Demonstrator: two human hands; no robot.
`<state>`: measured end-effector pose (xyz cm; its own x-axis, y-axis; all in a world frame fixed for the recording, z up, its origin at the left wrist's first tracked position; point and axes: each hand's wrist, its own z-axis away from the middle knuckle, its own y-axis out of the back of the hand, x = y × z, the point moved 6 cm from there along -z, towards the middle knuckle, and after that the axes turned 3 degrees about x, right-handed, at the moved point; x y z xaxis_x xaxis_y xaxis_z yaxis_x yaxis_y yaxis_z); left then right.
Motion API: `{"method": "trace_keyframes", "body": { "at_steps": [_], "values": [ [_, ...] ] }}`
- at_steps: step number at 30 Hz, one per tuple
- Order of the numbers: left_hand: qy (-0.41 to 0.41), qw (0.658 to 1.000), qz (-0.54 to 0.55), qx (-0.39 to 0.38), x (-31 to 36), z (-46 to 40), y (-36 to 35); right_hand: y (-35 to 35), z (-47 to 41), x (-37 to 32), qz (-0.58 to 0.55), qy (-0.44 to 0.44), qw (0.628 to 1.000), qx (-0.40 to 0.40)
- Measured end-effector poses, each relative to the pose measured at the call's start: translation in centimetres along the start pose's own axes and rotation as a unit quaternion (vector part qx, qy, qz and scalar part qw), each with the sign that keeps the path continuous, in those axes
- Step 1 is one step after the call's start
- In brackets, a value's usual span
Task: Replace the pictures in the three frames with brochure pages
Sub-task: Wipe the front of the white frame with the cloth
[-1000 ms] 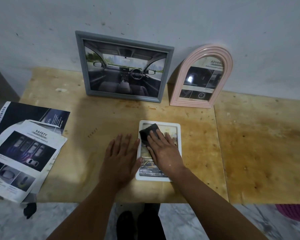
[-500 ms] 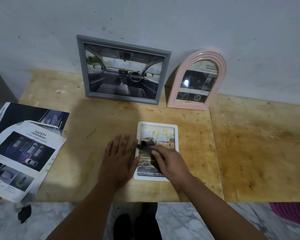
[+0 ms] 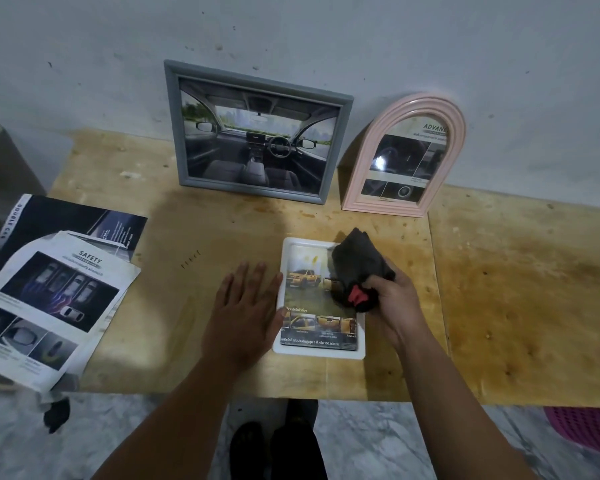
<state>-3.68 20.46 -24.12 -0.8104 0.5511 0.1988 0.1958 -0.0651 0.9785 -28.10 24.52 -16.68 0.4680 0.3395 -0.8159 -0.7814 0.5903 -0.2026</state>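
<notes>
A small white frame (image 3: 280,344) lies flat on the wooden table (image 3: 516,306), showing a brochure page with yellow pickup trucks. My left hand (image 3: 245,311) rests flat on the table with straight fingers, its thumb side touching the frame's left rim. My right hand (image 3: 394,299) grips a bunched dark cloth (image 3: 359,268) with a red tag over the frame's upper right part. A grey frame (image 3: 258,131) with a car-interior page and a pink arched frame (image 3: 404,157) with a brochure page lean against the wall.
Loose brochure pages (image 3: 52,299) lie at the table's left edge, partly overhanging it. A grey box (image 3: 0,161) stands at the far left. A pink basket (image 3: 586,431) sits on the marble floor at the lower right. My feet show below the table's front edge.
My right hand has bunched the cloth up and moved it from the frame's middle to its upper right, baring most of the page. My left hand has stayed flat beside the frame.
</notes>
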Motion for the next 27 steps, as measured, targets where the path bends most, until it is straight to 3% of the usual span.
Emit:
{"method": "trace_keyframes", "body": {
  "at_steps": [1,3,4,6,8,10,14,21,25,27],
  "values": [
    [0.001,1.000,0.002,0.000,0.0,0.0,0.0,0.0,-0.4,-0.4,0.108,0.059,0.992,0.030],
    [0.002,1.000,0.001,-0.004,0.0,-0.1,-0.1,-1.0,-0.7,-0.8,0.283,0.183,0.941,0.043],
    [0.003,1.000,0.001,-0.007,-0.1,-0.1,-0.1,-2.0,-0.8,-0.5,0.365,0.244,0.898,0.027],
    [0.006,1.000,0.001,-0.012,-0.1,0.0,-0.2,-3.9,-1.3,1.3,0.538,0.330,0.776,-0.027],
    [0.009,1.000,0.002,-0.013,-0.1,-0.1,-0.3,-5.0,-1.6,3.6,0.667,0.323,0.667,-0.074],
    [0.011,1.000,0.002,-0.014,-0.1,-0.1,-0.4,-5.3,-1.7,5.1,0.725,0.292,0.615,-0.101],
    [0.012,1.000,0.000,-0.016,-0.1,-0.1,-0.3,-5.2,-1.2,5.2,0.755,0.273,0.584,-0.119],
    [0.017,1.000,0.001,-0.017,-0.1,-0.2,-0.2,-4.6,1.6,5.1,0.731,0.290,0.597,-0.159],
    [0.014,1.000,0.003,-0.012,0.0,-0.2,-0.1,-4.0,2.7,5.0,0.655,0.257,0.676,-0.217],
    [0.013,1.000,0.002,-0.010,0.0,-0.1,-0.1,-3.5,2.5,5.1,0.646,0.242,0.684,-0.236]
  ]
}}
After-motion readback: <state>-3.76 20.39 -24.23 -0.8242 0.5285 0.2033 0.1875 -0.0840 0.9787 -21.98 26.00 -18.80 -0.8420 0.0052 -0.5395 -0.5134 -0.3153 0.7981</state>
